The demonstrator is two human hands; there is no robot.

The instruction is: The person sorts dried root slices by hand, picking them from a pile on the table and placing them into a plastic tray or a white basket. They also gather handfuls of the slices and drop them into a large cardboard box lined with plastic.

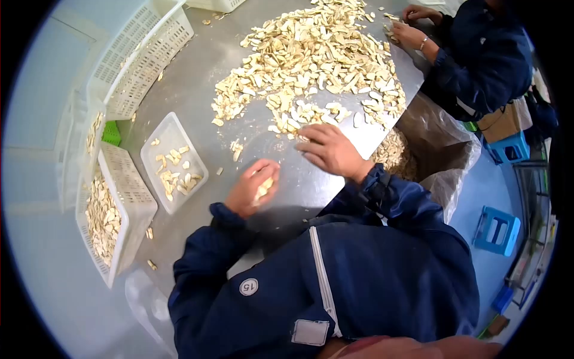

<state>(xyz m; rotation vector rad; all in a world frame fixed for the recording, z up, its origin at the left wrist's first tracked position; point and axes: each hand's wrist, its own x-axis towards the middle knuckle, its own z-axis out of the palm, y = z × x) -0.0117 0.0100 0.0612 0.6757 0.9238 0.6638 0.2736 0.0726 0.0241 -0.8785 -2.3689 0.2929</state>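
A big heap of pale dried slices [311, 60] lies spread on the steel table [203, 78]. My left hand [251, 186] is cupped shut around a few slices, just above the table's near edge. Palm down, my right hand [329, 149] rests on the table at the heap's near fringe, fingers spread toward loose slices. A shallow white tray [173, 163] holding several slices sits left of my left hand.
White slotted crates [122, 206] with slices stand at the table's left side, and an empty one [143, 57] behind them. A plastic-lined bag [430, 149] of slices hangs at the right edge. Another person's hands [412, 27] work at the far right. Blue stools [496, 230] stand on the floor.
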